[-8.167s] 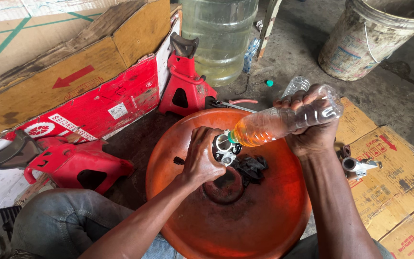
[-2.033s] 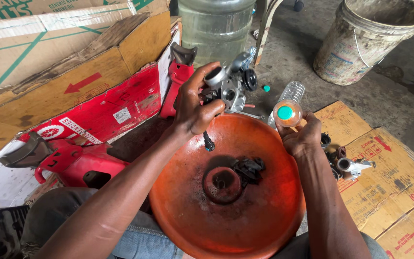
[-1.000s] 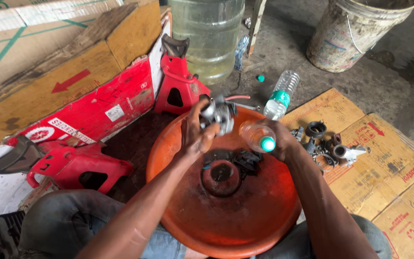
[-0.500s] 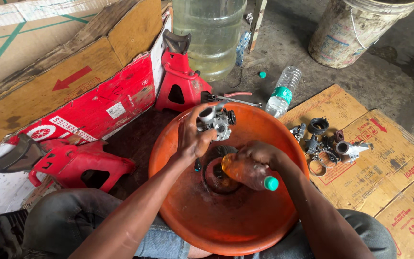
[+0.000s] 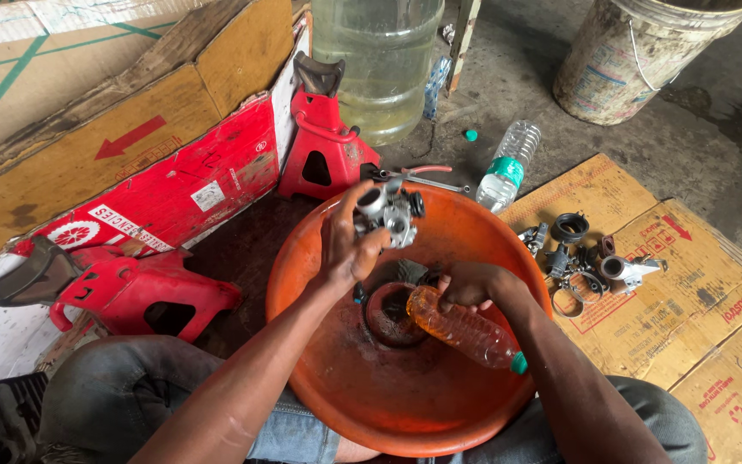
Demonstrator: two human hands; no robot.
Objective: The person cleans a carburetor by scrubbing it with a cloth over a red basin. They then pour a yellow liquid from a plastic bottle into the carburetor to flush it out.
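Head view: left hand (image 5: 347,249) at frame centre, fingers wrapped round metal carburetor (image 5: 388,215), held above orange basin (image 5: 328,387). Right hand (image 5: 472,283) grips bottle (image 5: 461,326) of amber liquid, lying across basin. Red jack stands (image 5: 324,137), big jug (image 5: 380,60) upper centre; clear bottle (image 5: 508,165), small metal parts (image 5: 581,258) on cardboard (image 5: 689,301) right; bucket (image 5: 637,51) upper right.

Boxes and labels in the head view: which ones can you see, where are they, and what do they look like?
Red cardboard panel: left of the orange basin, leaning, white marks and a small white sticker.
Brown carton: behind it, red arrow.
Flattened brown cartons: on the floor at right, red print, metal parts on top.
Clear bottle: behind the basin, green label band.
White bucket: top right, dirty faded label.
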